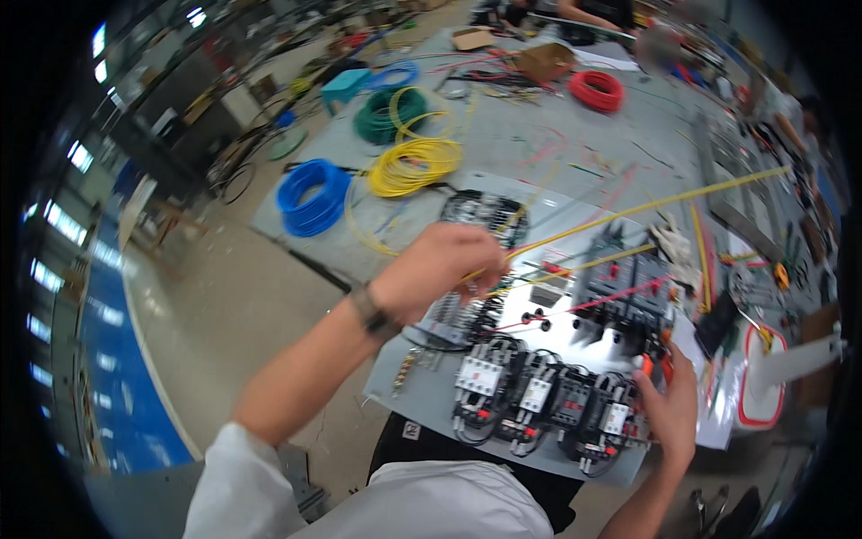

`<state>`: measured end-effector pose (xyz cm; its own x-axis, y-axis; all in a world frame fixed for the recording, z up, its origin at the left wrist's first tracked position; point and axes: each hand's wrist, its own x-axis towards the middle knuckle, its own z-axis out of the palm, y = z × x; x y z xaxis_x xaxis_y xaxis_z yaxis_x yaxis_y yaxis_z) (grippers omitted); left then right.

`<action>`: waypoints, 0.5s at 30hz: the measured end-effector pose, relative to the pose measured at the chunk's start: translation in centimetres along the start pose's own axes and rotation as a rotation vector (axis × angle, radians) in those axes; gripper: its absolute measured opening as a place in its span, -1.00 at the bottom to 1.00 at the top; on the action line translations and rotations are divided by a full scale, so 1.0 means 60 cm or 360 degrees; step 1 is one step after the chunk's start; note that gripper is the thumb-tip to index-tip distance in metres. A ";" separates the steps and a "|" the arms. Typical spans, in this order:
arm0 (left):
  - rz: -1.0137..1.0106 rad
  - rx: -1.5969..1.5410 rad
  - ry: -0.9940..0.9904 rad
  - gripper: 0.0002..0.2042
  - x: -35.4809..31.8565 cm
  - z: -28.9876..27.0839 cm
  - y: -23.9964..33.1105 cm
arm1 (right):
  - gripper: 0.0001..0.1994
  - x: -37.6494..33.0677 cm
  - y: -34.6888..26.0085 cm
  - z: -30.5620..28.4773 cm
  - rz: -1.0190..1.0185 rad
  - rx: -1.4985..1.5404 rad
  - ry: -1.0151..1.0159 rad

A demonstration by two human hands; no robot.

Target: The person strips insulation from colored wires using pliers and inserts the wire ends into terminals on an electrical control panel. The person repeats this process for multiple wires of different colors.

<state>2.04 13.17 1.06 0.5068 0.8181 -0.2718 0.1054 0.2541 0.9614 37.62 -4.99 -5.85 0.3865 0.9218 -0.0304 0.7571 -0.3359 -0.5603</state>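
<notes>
My left hand (453,265), with a dark band at the wrist, is closed in a pinch over the left half of a mounting plate (384,377). From its fingers a long yellow wire (646,208) stretches up to the right. At the plate's right side my right hand (672,404) is curled round an orange-handled tool (666,366), whose working end I cannot make out. Wired contactors (480,375) line the plate's near edge. Dark circuit breakers (620,278) stand further back, and a terminal row lies partly under my left hand. A red wire (584,305) crosses the plate.
Coils of blue (312,199), yellow (415,167), green (388,115) and red wire (595,92) lie on the grey table. White gloves (673,250), a metal rail (741,211) and a red-rimmed white container (763,377) are to the right. Other people work at the far side.
</notes>
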 end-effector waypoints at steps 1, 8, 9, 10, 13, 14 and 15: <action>-0.0018 -0.0102 -0.0057 -0.83 0.012 -0.015 0.006 | -0.30 0.003 -0.009 0.000 0.0075 0.0011 -0.0018; -0.0350 -0.0355 -0.0068 -0.85 0.076 -0.059 0.052 | -0.36 0.015 0.017 0.008 0.0120 -0.0137 -0.0088; -0.0365 -0.0370 -0.0094 -0.85 0.080 -0.066 0.055 | -0.37 0.017 0.028 0.009 0.0108 -0.0125 -0.0095; -0.0357 -0.0374 -0.0091 -0.85 0.086 -0.061 0.057 | -0.39 0.019 0.034 0.005 0.0126 -0.0050 -0.0111; -0.0333 -0.0390 -0.0076 -0.85 0.097 -0.052 0.062 | -0.44 0.014 0.054 -0.006 0.0104 0.0179 -0.0077; -0.0358 -0.0403 -0.0066 -0.85 0.096 -0.047 0.062 | -0.47 0.012 0.063 -0.007 0.0037 0.0251 -0.0015; -0.0378 -0.0399 -0.0081 -0.85 0.093 -0.047 0.058 | -0.48 0.009 0.070 -0.010 -0.0030 0.0321 0.0049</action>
<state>2.84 20.03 2.76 0.5360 0.6957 -0.4781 0.0152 0.5583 0.8295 41.35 -6.04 -7.72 0.3917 0.9201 0.0051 0.6445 -0.2704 -0.7152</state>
